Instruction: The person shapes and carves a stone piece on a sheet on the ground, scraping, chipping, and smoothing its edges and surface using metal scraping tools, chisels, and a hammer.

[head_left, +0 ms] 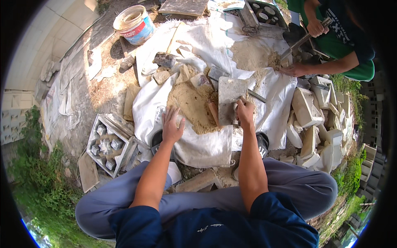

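My left hand (173, 126) lies open with its fingers spread, resting on a white woven sack (198, 151) at the edge of a damp sand heap (186, 101). The fingers of my right hand (245, 110) are wrapped round the handle of a rectangular plastering trowel (232, 91). Its flat, dusty grey plate covers the right side of the sand. A reddish strip (213, 112) leans at the plate's left edge. A dark narrow bar (257, 96) lies just right of the trowel. Broken stone chunks and a grey block (218, 73) sit beyond the sand.
Left of my feet stands a mould (105, 144) with raised star shapes. Cast blocks (308, 107) are piled at right. A bucket (142, 29) and a hammer (165, 59) lie farther off. At upper right, a co-worker's hands (316, 28) work with a long tool near another mould (264, 16).
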The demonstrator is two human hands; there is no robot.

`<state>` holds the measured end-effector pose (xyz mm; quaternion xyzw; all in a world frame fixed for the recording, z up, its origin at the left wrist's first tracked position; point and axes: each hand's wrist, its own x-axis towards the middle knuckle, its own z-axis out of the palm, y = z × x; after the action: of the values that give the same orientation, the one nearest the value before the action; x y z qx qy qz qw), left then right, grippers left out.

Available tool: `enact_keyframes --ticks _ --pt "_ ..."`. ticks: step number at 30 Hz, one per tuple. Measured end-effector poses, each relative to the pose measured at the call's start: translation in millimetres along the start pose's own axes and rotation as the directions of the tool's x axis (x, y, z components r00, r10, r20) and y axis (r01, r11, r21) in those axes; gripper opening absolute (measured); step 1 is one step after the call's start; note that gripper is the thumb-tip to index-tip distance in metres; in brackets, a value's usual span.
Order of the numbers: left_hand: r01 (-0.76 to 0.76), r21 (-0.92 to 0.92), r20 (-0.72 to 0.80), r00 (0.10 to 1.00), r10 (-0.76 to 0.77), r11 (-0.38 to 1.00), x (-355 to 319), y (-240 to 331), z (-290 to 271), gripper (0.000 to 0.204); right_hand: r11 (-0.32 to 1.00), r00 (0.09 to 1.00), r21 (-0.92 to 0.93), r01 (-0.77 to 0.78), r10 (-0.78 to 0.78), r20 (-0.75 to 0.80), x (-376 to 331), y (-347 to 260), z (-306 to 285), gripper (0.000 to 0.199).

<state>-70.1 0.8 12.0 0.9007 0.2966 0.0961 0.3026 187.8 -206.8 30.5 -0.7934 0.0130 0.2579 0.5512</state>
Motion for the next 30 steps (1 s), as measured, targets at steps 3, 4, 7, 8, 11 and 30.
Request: enact_keyframes --ticks 3,4,7,8,11,30 --pt "0.015 0.011 -0.007 1.0 -0.015 1.0 -1 -2 -2 0.056 0.975 0.981 0.169 -0.146 0.12 0.152 -14 -29 3 0.046" --pt "0.019 0.01 -0.011 1.0 -0.019 1.0 -2 -4 -3 0.056 0.943 0.965 0.266 -0.202 0.145 0.218 -20 -38 4 0.044" --pt "0.006 -0.01 -0.054 0.999 -0.007 1.0 -3 -12 -5 0.056 0.921 0.915 0.298 -0.25 0.124 0.384 -30 -56 3 0.049" --pt "-0.006 -0.025 -0.074 0.997 0.004 1.0 -3 -14 -5 0.055 0.902 0.893 0.337 -0.271 0.105 0.437 -37 -63 2 0.043" --pt "0.003 -0.052 -0.114 0.993 -0.009 0.999 -4 -16 -6 0.054 0.804 0.828 0.428 -0.412 0.134 0.545 -46 -61 10 0.046" --pt "0.173 -0.33 -0.347 0.892 -0.29 0.928 -19 -43 -23 0.046 0.988 0.876 -0.029 0.148 -0.118 0.468 -41 -138 237 0.027"
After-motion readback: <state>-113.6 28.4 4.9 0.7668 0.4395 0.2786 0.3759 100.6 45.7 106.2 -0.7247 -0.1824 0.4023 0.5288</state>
